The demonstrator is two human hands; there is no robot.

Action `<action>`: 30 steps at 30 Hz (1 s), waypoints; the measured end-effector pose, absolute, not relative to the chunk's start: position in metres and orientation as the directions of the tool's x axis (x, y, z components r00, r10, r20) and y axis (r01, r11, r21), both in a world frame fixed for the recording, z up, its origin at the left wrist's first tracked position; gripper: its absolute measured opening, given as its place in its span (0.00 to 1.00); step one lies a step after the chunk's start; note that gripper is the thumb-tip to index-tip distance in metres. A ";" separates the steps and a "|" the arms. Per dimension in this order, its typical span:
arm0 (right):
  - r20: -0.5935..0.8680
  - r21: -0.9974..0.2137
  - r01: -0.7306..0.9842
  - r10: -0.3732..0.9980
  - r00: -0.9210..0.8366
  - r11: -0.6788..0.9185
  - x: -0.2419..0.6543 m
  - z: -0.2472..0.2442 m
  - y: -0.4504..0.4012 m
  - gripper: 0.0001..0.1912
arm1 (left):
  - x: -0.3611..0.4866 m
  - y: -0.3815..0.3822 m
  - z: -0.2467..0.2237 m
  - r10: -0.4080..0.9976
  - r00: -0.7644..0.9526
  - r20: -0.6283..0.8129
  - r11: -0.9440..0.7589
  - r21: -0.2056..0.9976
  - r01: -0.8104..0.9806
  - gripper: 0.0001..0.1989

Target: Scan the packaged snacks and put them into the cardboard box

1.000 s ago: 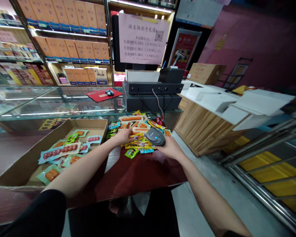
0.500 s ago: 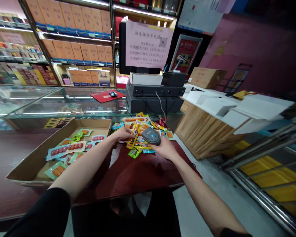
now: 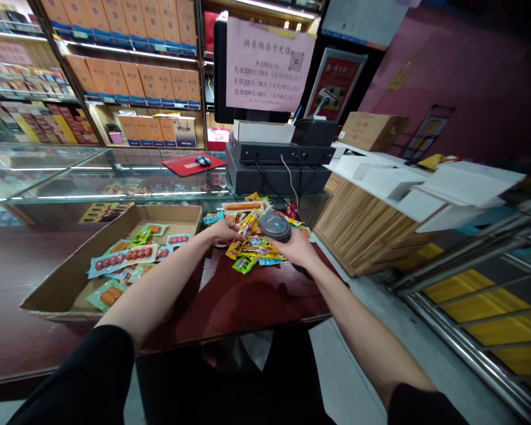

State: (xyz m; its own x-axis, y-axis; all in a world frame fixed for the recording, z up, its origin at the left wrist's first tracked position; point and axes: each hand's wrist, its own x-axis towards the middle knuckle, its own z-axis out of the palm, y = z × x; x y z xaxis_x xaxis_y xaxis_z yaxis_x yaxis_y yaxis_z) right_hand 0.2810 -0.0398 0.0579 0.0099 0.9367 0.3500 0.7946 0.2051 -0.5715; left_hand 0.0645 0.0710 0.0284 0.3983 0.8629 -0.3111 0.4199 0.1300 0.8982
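Note:
My right hand [image 3: 297,247] is wrapped round a dark barcode scanner [image 3: 274,226] with a small blue light on top. Its head hangs over a pile of packaged snacks [image 3: 261,250] in yellow, green and blue wrappers. At the pile's left side my left hand [image 3: 225,231] pinches a yellow snack packet [image 3: 246,226], which lies tilted beside the scanner head. To the left, an open cardboard box [image 3: 71,287] holds several clear packs of sausages [image 3: 141,252]. The scanner's underside and part of the pile are hidden.
Behind the pile rise a black cash drawer [image 3: 274,175] and a monitor with a pink paper sign [image 3: 268,65]. A glass counter [image 3: 133,177] carries a red mat with a mouse [image 3: 202,160]. To the right stand a wooden cabinet [image 3: 358,227] and metal rails [image 3: 460,330].
The view has tipped down slightly, so the background sits higher. The yellow packet leans more to the right and lies closer to the pile. Both hands keep their hold.

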 end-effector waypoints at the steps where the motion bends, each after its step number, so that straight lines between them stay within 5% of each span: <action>1: 0.354 -0.562 0.802 0.935 0.010 0.204 0.281 0.058 -0.040 0.15 | 0.064 0.072 0.028 0.864 0.404 -0.302 0.120 0.901 0.417 0.16; 12: 0.362 -0.565 0.794 0.932 -0.006 0.224 0.281 0.060 -0.047 0.16 | 0.063 0.073 0.027 0.858 0.413 -0.305 0.123 0.903 0.411 0.13; 22: 0.397 -0.584 0.769 0.918 -0.011 0.262 0.284 0.072 -0.058 0.16 | 0.051 0.078 0.049 0.869 0.388 -0.307 0.187 0.930 0.317 0.20; 30: 0.402 -0.565 0.755 0.910 -0.099 0.332 0.255 0.083 -0.043 0.18 | -0.079 0.071 0.108 0.959 0.158 -0.237 0.190 0.945 0.266 0.24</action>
State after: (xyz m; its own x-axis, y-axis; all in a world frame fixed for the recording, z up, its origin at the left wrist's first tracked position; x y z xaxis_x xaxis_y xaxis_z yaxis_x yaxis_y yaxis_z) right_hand 0.2552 -0.0427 0.0832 -0.0994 0.9103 0.4017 0.7553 0.3319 -0.5652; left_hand -0.0786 0.0710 0.1083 0.1576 0.9587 -0.2369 0.2658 0.1899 0.9452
